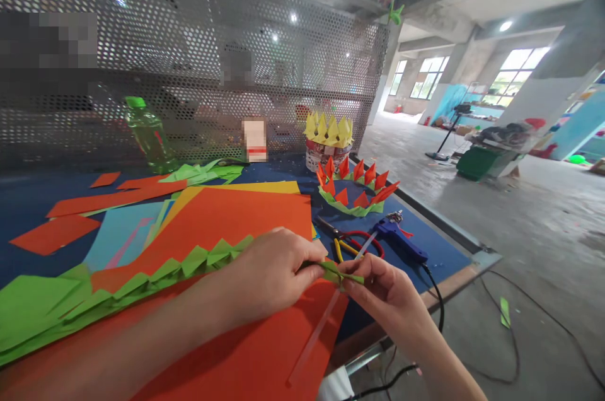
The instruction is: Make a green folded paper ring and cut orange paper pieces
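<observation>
My left hand [276,268] and my right hand [385,290] meet over the near right part of the table, both pinched on a small folded green paper piece [339,273]. A long chain of folded green paper points [155,275] trails left from my left hand across an orange paper sheet [236,218]. A clear glue stick [321,325] lies slanted just under my hands. Beyond them rest scissors with red and yellow handles [347,242] and a blue glue gun [399,238].
A red-and-green paper crown ring [357,193] and a yellow paper crown [329,133] on a cup stand farther back. A green bottle [149,136] stands by the perforated metal screen [212,60]. Paper scraps cover the blue table [439,256]; its right edge drops to concrete floor.
</observation>
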Motion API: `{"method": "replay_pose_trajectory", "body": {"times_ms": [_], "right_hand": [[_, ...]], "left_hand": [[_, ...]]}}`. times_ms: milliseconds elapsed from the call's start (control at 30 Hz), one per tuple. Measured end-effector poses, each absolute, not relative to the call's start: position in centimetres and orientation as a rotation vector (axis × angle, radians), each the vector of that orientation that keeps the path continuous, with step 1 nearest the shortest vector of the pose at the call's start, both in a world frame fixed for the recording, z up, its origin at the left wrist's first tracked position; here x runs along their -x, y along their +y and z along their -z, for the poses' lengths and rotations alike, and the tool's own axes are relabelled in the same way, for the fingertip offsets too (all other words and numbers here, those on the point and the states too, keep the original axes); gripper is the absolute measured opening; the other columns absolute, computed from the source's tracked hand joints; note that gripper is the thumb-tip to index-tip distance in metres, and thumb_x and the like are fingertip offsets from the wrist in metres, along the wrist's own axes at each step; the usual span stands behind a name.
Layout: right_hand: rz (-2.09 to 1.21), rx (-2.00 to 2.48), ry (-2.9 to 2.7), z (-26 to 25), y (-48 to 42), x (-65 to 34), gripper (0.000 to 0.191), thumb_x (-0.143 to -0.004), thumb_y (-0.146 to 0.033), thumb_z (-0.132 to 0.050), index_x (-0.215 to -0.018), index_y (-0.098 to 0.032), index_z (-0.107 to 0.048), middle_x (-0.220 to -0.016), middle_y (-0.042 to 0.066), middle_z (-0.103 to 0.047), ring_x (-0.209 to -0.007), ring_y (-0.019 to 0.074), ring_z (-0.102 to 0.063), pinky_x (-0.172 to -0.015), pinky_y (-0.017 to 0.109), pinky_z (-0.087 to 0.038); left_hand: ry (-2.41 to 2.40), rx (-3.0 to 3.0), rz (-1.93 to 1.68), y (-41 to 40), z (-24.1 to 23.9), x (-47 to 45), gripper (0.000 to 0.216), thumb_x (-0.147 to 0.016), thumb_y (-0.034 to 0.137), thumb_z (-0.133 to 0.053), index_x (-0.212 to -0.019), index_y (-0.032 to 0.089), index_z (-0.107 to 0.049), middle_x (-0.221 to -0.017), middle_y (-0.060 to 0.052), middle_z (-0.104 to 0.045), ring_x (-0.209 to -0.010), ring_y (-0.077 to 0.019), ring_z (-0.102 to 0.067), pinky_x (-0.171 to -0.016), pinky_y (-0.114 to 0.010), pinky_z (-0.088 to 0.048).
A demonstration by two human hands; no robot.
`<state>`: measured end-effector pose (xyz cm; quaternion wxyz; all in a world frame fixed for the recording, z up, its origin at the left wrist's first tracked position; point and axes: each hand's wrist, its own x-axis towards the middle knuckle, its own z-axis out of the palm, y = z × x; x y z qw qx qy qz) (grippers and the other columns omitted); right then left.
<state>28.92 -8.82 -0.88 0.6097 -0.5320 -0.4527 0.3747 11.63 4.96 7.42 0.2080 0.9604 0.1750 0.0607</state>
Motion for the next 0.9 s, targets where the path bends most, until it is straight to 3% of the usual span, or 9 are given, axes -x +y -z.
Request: {"method": "replay_pose_trajectory", "body": {"times_ms": [333, 533, 700, 900], "right_hand": [[-0.899, 1.231, -1.046, 0.98, -8.98, -28.85, 0.032, -0.087, -0.042, -0.075, -0.076, -0.021, -0.053, -0.098, 0.006, -0.073, -0.084, 0.0177, -0.068, -0.08, 0.034, -0.058], [-0.819, 1.293, -1.066, 1.09, -8.7, -28.9, 0.03, -0.083, -0.038, -0.078, -0.075, -0.02, -0.056, -0.086, 0.003, -0.071, -0.076, 0.0143, -0.064, -0.073, 0.028, -0.053], [-0.69, 1.377, -1.083, 0.84, -8.66, -28.64, 0.023, -0.084, -0.035, -0.075, -0.089, -0.02, -0.059, -0.075, -0.002, -0.063, -0.066, 0.0116, -0.058, -0.062, 0.023, -0.048], [-0.447, 1.444, -1.18, 1.1, -8.68, -28.19, 0.02, -0.089, -0.032, -0.068, -0.102, -0.024, -0.054, -0.081, -0.002, -0.063, -0.07, 0.0134, -0.061, -0.065, 0.025, -0.051]], "left_hand": [[0.48, -2.683, -0.153, 4.73, -7.41, -11.56, 0.023, -0.095, 0.03, -0.054, -0.079, 0.025, -0.069, -0.07, 0.002, -0.068, -0.07, -0.0158, -0.062, -0.058, -0.028, -0.028], [0.46, -2.683, -0.184, 4.83, -7.21, -11.71, 0.024, -0.094, 0.027, -0.054, -0.075, 0.024, -0.068, -0.066, 0.002, -0.066, -0.065, -0.0148, -0.059, -0.057, -0.028, -0.028], [0.471, -2.67, -0.177, 4.54, -7.51, -11.71, 0.025, -0.095, 0.029, -0.052, -0.077, 0.025, -0.07, -0.067, 0.001, -0.066, -0.068, -0.0168, -0.061, -0.058, -0.027, -0.031], [0.476, -2.694, -0.214, 4.58, -7.49, -11.65, 0.024, -0.096, 0.037, -0.053, -0.089, 0.027, -0.073, -0.078, -0.002, -0.072, -0.079, -0.021, -0.066, -0.069, -0.03, -0.04]]}}
